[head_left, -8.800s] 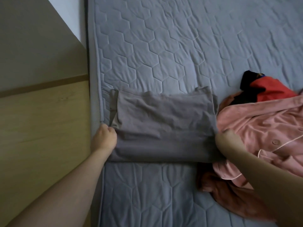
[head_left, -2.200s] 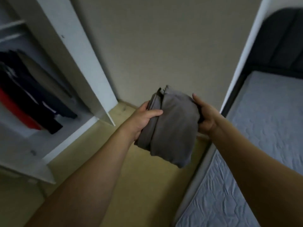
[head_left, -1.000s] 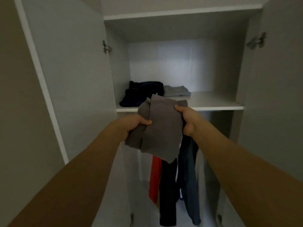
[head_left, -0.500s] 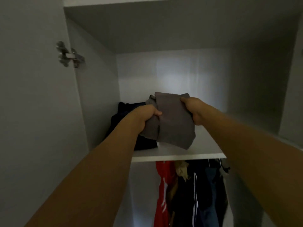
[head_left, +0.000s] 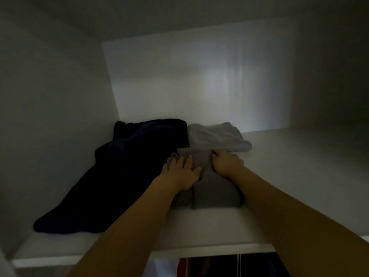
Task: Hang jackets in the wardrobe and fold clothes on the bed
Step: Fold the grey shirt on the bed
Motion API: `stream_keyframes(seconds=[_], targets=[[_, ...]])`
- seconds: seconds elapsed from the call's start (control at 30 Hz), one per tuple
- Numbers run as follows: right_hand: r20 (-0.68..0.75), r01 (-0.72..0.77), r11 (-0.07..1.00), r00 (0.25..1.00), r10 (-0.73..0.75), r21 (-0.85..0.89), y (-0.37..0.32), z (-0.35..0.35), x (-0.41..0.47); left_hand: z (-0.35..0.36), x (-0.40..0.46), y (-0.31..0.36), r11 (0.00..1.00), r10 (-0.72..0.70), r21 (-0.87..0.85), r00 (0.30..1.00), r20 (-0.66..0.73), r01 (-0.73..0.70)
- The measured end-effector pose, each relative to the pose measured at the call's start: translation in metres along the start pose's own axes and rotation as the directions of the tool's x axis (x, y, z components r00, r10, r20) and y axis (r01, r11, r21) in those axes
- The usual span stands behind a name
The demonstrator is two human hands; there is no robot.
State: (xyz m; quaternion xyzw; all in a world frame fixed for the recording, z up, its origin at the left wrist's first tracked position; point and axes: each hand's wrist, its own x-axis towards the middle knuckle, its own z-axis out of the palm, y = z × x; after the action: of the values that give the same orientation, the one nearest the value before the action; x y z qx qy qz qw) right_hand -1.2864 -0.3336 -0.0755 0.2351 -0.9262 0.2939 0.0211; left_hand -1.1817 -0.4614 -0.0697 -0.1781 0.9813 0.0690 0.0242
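Note:
The folded grey garment (head_left: 216, 193) lies on the white wardrobe shelf (head_left: 299, 176), near its front edge. My left hand (head_left: 182, 173) rests flat on the garment's left part with fingers spread. My right hand (head_left: 226, 162) is curled on the garment's far right part, fingers closed into the cloth. Both forearms reach in from below.
A dark navy garment (head_left: 123, 172) sprawls over the shelf's left half, touching the grey one. A folded light grey piece (head_left: 216, 136) sits just behind my hands. Hanging clothes (head_left: 229, 264) show under the shelf. The wardrobe's side walls close in on both sides.
I carried the folded grey garment from the bed to the wardrobe and set it down on the shelf. My left hand went from gripping it to lying flat on it.

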Motion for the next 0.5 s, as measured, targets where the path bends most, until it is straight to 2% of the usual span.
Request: stream_keyframes(seconds=[0.1, 0.2, 0.3, 0.4, 0.5], targets=[[0.045, 0.045, 0.999, 0.998, -0.046, 0.009, 0.010, -0.002, 0.012, 0.007, 0.004, 0.010, 0.999, -0.021, -0.030, 0.999, 0.026, 0.021], [0.049, 0.034, 0.999, 0.998, -0.036, 0.037, 0.016, -0.005, 0.015, 0.006, 0.003, 0.016, 0.998, 0.050, 0.037, 0.999, 0.017, -0.050], [0.061, 0.053, 0.989, 0.996, -0.062, 0.137, 0.016, -0.008, 0.006, 0.002, -0.001, 0.014, 0.993, 0.077, 0.091, 0.997, 0.023, -0.079], [0.046, 0.053, 0.961, 0.997, -0.068, 0.270, 0.016, -0.017, -0.009, -0.010, -0.008, 0.018, 0.992, 0.034, 0.121, 0.994, 0.104, -0.047], [-0.005, 0.029, 0.952, 1.000, -0.028, 0.305, 0.023, -0.034, -0.035, -0.031, -0.023, 0.025, 0.989, -0.008, 0.148, 0.992, 0.128, -0.012]])
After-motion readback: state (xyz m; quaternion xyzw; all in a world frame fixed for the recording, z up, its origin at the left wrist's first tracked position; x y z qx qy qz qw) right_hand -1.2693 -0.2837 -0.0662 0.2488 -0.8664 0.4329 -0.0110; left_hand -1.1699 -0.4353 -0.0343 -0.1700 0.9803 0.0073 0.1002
